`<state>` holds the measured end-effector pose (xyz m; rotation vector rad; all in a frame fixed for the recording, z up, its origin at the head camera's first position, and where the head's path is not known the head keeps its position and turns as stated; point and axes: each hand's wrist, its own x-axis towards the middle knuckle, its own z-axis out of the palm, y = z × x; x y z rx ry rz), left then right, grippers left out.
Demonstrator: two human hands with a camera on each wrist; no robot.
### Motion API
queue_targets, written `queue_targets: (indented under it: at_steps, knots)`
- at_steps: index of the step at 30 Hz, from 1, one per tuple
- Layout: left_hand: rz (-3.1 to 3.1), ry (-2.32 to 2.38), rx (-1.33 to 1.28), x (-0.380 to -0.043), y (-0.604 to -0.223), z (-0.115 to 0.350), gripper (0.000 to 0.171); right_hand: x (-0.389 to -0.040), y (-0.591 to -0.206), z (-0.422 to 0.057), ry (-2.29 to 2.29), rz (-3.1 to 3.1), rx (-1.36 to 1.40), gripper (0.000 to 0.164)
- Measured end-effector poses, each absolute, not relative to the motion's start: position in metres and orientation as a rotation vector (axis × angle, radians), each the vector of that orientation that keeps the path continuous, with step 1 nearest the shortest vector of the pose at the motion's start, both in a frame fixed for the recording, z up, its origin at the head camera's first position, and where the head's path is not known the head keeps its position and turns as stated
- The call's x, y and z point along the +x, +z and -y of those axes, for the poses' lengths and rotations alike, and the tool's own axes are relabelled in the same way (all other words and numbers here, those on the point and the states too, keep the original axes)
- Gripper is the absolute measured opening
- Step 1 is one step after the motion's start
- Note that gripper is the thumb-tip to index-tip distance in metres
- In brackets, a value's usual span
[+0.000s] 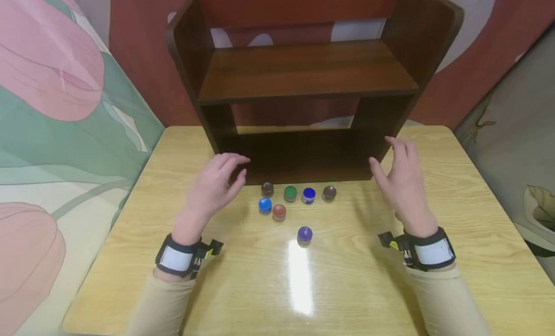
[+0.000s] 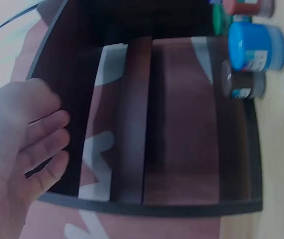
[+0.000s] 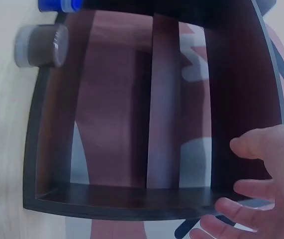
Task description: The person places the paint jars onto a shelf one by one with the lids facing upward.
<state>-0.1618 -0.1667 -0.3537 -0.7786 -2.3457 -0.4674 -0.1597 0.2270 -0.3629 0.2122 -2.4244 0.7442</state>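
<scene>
A dark brown wooden shelf unit (image 1: 308, 69) stands upright at the back of the table. My left hand (image 1: 212, 184) hovers by its lower left corner, fingers loosely bent and holding nothing. On the other side, my right hand (image 1: 403, 187) is near the right side panel, thumb and fingers spread apart. Small lidded jars sit in front of the shelf: dark brown (image 1: 267, 189), green (image 1: 290, 193), dark blue (image 1: 309, 195), and another brown one (image 1: 329, 193). Closer in are a light blue jar (image 1: 265, 204), a reddish-brown jar (image 1: 279, 212) and a purple jar (image 1: 305, 234).
The light wood table (image 1: 347, 288) reflects a bright streak of light. Behind the shelf is a red patterned backdrop (image 1: 143, 52), with a floral panel (image 1: 52, 134) on the left and a greyish one (image 1: 520, 134) on the right.
</scene>
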Motion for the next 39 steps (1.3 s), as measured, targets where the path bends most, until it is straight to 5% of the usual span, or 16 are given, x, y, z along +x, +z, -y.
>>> queue_targets:
  at_steps: [10, 17, 27, 39]
  knots:
    - [2.554, -0.429, -0.941, -0.16, -0.358, 0.149, 0.022, -0.166, -0.355, -0.231, 0.85, 2.366, 0.014, 0.051]
    - [2.754, -0.485, -1.008, -0.161, -0.357, 0.126, 0.022, -0.176, -0.348, -0.232, 0.908, 2.41, -0.124, 0.064]
    - [3.213, -0.435, -1.007, -0.154, -0.359, 0.094, 0.049, -0.185, -0.346, -0.235, 0.998, 2.477, -0.141, 0.061]
    - [3.155, -0.323, -1.063, -0.155, -0.381, 0.084, 0.034, -0.195, -0.358, -0.238, 1.04, 2.472, -0.075, 0.049]
